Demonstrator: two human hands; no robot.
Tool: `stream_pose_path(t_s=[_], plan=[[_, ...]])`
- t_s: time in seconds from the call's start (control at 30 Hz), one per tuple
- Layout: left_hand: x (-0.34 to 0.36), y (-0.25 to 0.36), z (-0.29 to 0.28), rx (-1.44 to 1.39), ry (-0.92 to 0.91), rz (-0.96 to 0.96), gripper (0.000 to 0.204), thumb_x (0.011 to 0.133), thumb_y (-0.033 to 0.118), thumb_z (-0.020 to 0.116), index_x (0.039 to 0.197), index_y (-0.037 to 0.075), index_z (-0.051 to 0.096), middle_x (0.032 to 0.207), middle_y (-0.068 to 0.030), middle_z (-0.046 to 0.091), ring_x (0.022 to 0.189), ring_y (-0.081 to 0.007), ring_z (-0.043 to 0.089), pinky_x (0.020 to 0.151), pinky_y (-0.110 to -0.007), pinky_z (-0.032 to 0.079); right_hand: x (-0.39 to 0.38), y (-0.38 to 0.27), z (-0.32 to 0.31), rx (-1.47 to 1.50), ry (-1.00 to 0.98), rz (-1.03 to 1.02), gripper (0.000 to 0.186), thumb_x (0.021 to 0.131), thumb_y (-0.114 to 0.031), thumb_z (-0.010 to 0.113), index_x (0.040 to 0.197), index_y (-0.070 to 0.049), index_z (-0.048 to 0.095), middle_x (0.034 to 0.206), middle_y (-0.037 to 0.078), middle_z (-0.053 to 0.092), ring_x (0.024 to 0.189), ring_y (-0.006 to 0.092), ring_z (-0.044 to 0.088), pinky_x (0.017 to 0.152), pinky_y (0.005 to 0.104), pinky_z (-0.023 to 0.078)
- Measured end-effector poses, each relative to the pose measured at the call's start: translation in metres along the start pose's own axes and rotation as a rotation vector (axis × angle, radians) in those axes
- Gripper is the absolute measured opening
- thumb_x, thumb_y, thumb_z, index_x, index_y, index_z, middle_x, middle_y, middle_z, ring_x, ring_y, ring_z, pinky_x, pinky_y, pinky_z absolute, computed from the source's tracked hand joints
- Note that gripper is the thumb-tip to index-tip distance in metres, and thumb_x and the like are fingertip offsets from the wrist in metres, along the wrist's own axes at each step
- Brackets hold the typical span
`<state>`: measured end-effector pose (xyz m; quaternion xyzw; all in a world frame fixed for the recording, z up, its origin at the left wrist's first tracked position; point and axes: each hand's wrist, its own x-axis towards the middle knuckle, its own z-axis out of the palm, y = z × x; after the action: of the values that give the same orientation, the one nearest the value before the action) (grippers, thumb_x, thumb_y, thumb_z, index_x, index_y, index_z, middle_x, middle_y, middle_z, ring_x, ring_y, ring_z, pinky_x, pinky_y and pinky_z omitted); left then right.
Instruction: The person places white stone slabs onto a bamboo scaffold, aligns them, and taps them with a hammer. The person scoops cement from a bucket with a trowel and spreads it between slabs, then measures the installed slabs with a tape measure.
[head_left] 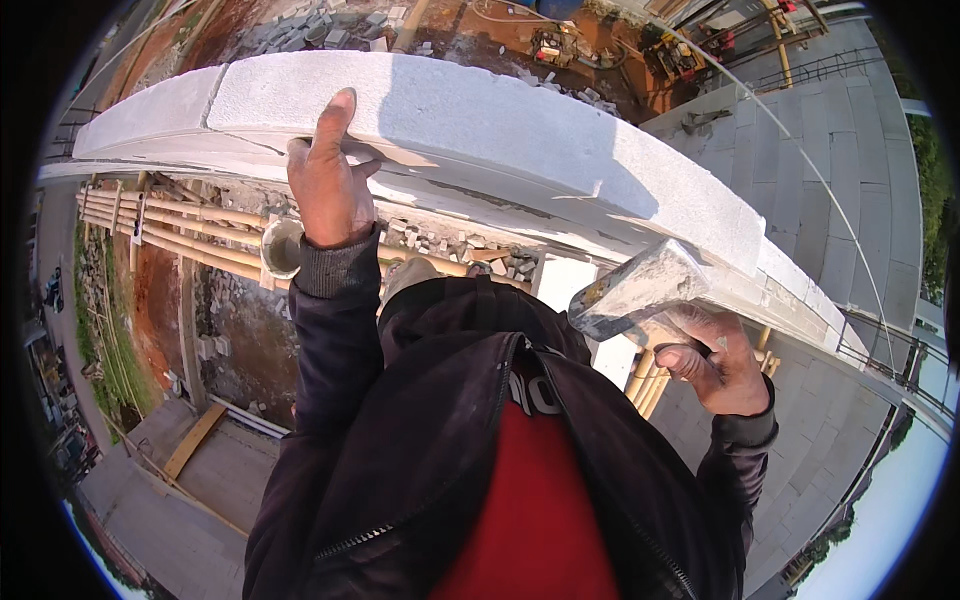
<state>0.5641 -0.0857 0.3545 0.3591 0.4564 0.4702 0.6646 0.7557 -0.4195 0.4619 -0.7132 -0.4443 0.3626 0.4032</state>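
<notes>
A row of pale grey lightweight concrete blocks [480, 110] runs across the top of a wall in front of me. My left hand [332, 180] is on the near edge of one block, close to the joint with the block at its left. One finger reaches up over the pale face and the others curl at the edge. At the right, my right hand [715, 360] is closed round the handle of a mallet [640, 290], its blocky head caked with dried mortar. The head is tilted just in front of the wall's near side; most of the handle is hidden.
Bamboo poles [175, 225] run along the near left side, with a round whitish container [282, 248] beside my left wrist. Beyond the wall lie rubble [330, 35] and machinery [555, 45] on reddish ground. A taut string [790, 130] crosses above the grey slab [820, 150].
</notes>
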Motion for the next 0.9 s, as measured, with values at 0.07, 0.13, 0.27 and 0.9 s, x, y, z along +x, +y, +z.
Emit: stream_pose_path(t_s=[0.07, 0.13, 0.27, 0.9], plan=[[-0.01, 0.009, 0.003, 0.013, -0.032, 0.011, 0.073, 0.088, 0.038, 0.074, 0.143, -0.002, 0.048, 0.143, -0.023, 0.044, 0.137, -0.043, 0.036, 0.103, -0.07, 0.035, -0.058, 0.045, 0.008, 0.047, -0.079, 0.407, 0.051, 0.096, -0.026, 0.07, 0.138, -0.001, 0.054, 0.081, 0.006, 0.063, 0.065, 0.0109, 0.058, 0.053, 0.0263, 0.045], [-0.018, 0.012, 0.004, 0.017, -0.107, -0.007, 0.077, 0.088, 0.04, 0.074, 0.147, 0.001, 0.045, 0.152, -0.0238, 0.034, 0.143, -0.0468, 0.026, 0.106, -0.074, 0.029, -0.087, 0.096, 0.033, 0.364, 0.128, 0.717, 0.051, 0.099, -0.027, 0.064, 0.14, 0.0, 0.052, 0.078, 0.006, 0.062, 0.055, 0.0103, 0.054, 0.051, 0.0265, 0.046], [-0.014, 0.011, -0.003, 0.085, -0.192, -0.104, 0.081, 0.087, 0.042, 0.075, 0.149, 0.003, 0.041, 0.153, -0.0257, 0.027, 0.143, -0.0515, 0.024, 0.102, -0.072, 0.04, -0.103, 0.162, 0.009, 0.5, 0.602, 0.704, 0.034, 0.102, -0.03, 0.056, 0.122, -0.002, 0.058, 0.077, 0.005, 0.059, 0.055, 0.0135, 0.054, 0.047, 0.0293, 0.044], [-0.006, 0.009, -0.005, 0.04, -0.142, -0.031, 0.052, 0.091, 0.029, 0.074, 0.127, -0.006, 0.058, 0.116, -0.02, 0.059, 0.102, -0.0339, 0.062, 0.076, -0.052, 0.062, -0.065, 0.201, -0.084, 0.764, 0.916, 0.33, 0.02, 0.105, -0.019, 0.044, 0.109, -0.002, 0.053, 0.08, 0.008, 0.059, 0.06, 0.0174, 0.055, 0.053, 0.0306, 0.049]])
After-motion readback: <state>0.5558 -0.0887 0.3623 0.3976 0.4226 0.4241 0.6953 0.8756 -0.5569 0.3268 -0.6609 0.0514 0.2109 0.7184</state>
